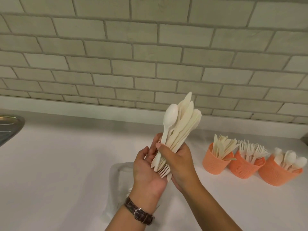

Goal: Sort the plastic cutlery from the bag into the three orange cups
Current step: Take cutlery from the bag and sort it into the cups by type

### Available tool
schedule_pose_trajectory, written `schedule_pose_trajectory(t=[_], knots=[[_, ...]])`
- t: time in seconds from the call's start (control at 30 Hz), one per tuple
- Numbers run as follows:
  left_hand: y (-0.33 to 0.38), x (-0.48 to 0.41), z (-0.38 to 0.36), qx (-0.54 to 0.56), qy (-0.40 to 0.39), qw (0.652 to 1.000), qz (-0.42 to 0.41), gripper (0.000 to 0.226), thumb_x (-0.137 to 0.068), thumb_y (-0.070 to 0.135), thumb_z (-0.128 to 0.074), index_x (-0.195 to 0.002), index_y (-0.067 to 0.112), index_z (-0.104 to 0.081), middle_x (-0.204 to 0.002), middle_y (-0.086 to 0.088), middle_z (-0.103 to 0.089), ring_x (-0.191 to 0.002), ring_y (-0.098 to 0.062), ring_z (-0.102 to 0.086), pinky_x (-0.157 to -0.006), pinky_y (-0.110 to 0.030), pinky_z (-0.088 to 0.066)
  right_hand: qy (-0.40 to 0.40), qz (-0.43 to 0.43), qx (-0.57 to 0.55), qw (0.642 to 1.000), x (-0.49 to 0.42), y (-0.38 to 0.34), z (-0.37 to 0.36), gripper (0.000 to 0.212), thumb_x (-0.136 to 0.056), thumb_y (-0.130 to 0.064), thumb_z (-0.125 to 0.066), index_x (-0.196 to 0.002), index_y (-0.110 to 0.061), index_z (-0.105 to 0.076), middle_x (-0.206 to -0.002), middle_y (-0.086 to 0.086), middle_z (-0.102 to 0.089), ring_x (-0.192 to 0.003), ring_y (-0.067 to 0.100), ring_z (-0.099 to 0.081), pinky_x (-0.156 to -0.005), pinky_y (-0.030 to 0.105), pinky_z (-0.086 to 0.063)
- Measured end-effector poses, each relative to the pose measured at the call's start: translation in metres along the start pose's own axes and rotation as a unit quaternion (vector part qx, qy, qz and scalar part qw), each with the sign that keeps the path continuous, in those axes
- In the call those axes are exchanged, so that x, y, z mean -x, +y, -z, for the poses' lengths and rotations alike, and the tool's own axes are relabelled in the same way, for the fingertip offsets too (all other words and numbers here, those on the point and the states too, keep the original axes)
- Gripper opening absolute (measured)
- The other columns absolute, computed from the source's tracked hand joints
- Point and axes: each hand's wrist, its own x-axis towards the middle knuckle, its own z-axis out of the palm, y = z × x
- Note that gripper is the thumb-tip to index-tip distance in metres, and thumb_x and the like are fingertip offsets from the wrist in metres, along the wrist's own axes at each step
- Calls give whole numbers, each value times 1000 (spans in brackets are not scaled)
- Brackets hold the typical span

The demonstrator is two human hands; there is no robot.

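3 orange cups (241, 170) holding knives (221, 147), forks (251, 148), spoons (290, 157), right hand (176, 161) gripping cutlery bundle (182, 124), left hand (146, 171) open-palmed beneath

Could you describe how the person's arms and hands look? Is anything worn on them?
Both hands are bare: the left hand and the right hand show no gloves or rings. Both forearms are bare too, with no sleeves in view. On the left wrist is a watch with a dark brown, leather-looking strap and silver metal parts.
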Motion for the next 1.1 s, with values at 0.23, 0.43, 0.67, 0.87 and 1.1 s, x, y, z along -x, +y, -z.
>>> schedule_pose_trajectory(t=[0.23, 0.43, 0.67, 0.87, 1.1], knots=[[-8, -1, -1, -8, 40, 999, 0, 50, -91, 22, -37, -56, 11, -70, -72, -12, -72, -77, -26, -69, -74, -34, -49, 15, 23, -9, 1000, -3, -12, -9, 23, -85, 11, -53, -74, -10, -53, -56, 9, -54, -46, 19, -52, -50, 29, -50], [-6, -1, 1, 13, 26, 1000, 6, 22, -81, 14, -43, -91, 10, -63, -89, -14, -70, -90, -28, -68, -89, -36, -49, -4, -16, -6, 1000, -2, -5, -10, 13, -83, 1, -64, -88, -11, -62, -56, 7, -56, -50, 20, -56, -58, 31, -52], [-3, -5, 2, 14, 46, 999, -20, 35, -90, 16, -39, -54, 16, -41, -64, -3, -48, -72, -21, -59, -80, -33, -49, -26, -95, -98, 990, -7, 0, -9, 25, -78, -31, -64, -91, -13, -54, -62, 7, -50, -53, 22, -49, -61, 34, -45], [3, 2, 11, -194, 80, 968, -139, 23, -94, 26, -44, -84, 14, -61, -72, -1, -63, -74, -17, -64, -73, -30, -48, -38, -172, -180, 968, -11, -1, 1, 26, -82, -30, -61, -96, -12, -46, -65, 7, -49, -55, 21, -50, -59, 34, -45], [28, 24, 0, -671, -72, 608, -418, 7, -75, 32, -64, -79, 33, -70, -85, 12, -63, -83, -6, -58, -69, -9, -43, -17, -171, -153, 973, -10, 4, 9, 23, -92, -27, -53, -108, -12, -53, -82, 5, -63, -79, 17, -65, -66, 32, -53]])
